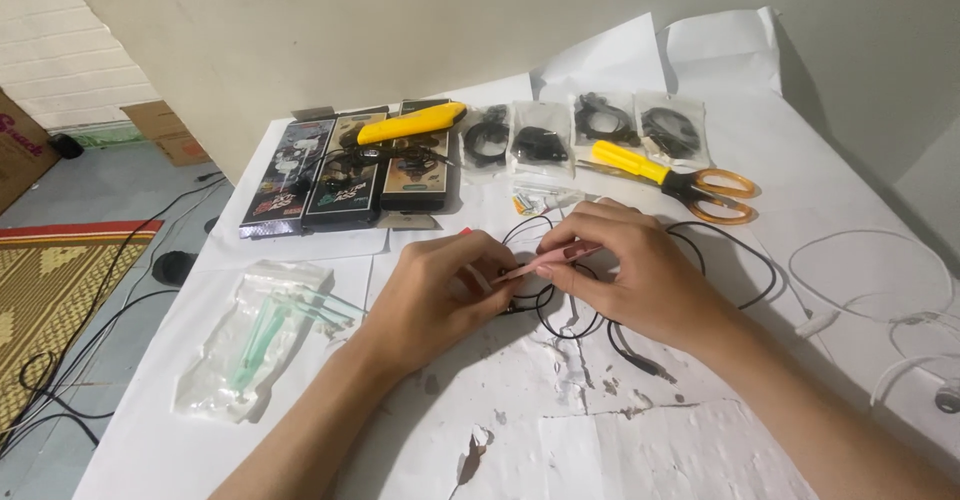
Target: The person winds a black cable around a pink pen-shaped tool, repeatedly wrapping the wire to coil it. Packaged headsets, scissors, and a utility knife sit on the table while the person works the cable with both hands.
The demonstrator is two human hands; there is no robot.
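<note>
Together, the left hand (440,285) and right hand (625,265) pinched a pink strip (545,260) between their fingertips, near the table's (800,190) middle. Under them lay a black cable (745,260), looping right of the right hand.

Glossy plastic bag (250,335) lies on matt, torn white paper (620,440).

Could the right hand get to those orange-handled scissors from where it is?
Probably yes: the orange-handled scissors lie uncovered on the white table just beyond the right hand, nothing between. But it pinches pink tweezers.
</note>
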